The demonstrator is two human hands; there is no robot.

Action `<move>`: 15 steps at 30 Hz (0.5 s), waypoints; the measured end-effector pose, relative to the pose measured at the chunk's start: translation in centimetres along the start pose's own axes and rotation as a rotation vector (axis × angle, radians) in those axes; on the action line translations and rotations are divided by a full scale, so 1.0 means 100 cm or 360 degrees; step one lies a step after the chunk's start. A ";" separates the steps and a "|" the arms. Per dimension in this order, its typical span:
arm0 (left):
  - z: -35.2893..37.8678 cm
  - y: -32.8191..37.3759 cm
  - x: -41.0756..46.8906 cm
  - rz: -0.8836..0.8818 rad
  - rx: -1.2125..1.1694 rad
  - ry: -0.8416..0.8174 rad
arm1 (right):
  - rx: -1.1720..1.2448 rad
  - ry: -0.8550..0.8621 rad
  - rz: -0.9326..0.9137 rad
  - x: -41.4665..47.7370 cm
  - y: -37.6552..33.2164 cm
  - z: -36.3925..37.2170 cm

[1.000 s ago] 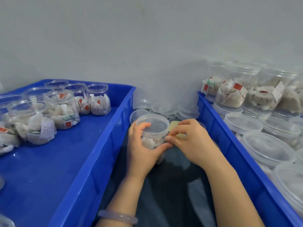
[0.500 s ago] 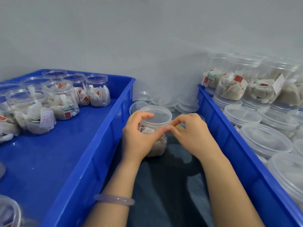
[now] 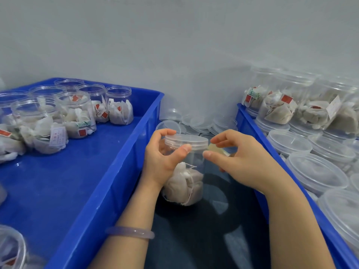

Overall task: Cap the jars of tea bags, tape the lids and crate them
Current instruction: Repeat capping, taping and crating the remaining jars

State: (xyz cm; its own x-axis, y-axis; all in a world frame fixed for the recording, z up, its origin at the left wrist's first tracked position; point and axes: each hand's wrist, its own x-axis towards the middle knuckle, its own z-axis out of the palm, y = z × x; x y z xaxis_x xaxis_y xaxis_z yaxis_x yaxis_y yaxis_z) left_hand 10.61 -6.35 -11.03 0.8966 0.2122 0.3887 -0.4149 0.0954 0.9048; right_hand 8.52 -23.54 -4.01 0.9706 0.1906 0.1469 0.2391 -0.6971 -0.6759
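So the person is holding the jar in the gap between the two blue crates, over some dark fabric, and it's hard to tell if the bottom is resting on anything. The left hand is gripping it high up, with fingers curling round the lid and the thumb pressing on the front rim. The right hand is coming in at the lid's right edge, and it looks like it's pinching a yellowish bit of tape between finger and thumb, though most of that is hidden. The tea bags are all bunching at the bottom, so the weight is hanging well below the grip. If the lid isn't seated properly, the jar body could be slipping off or swinging while the tape is going on. The tape could also be landing crooked or sticking to that left thumb, since it's sitting right where the seam is. And there's a pile of loose lids just behind, plus the left crate and right crate crowding both elbows, so a clumsy pull on the tape could be knocking stuff around.
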 end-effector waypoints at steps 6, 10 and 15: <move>-0.001 0.008 -0.002 -0.0142 -0.0202 -0.0252 | 0.0103 0.0017 0.0101 -0.005 0.002 -0.006; -0.003 0.016 -0.001 -0.0240 -0.0066 -0.0531 | 0.0143 -0.0004 0.0134 -0.007 0.003 -0.008; 0.009 0.016 -0.001 -0.0299 0.0007 -0.0347 | 0.0101 0.0055 0.0066 -0.006 -0.003 -0.002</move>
State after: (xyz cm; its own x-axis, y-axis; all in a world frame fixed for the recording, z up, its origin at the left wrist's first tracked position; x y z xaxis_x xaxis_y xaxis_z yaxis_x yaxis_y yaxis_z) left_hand 10.03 -7.07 -9.44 0.9700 -0.0232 0.2420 -0.2382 0.1088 0.9651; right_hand 7.90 -23.61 -3.71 0.9803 0.1377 0.1416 0.1974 -0.6583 -0.7264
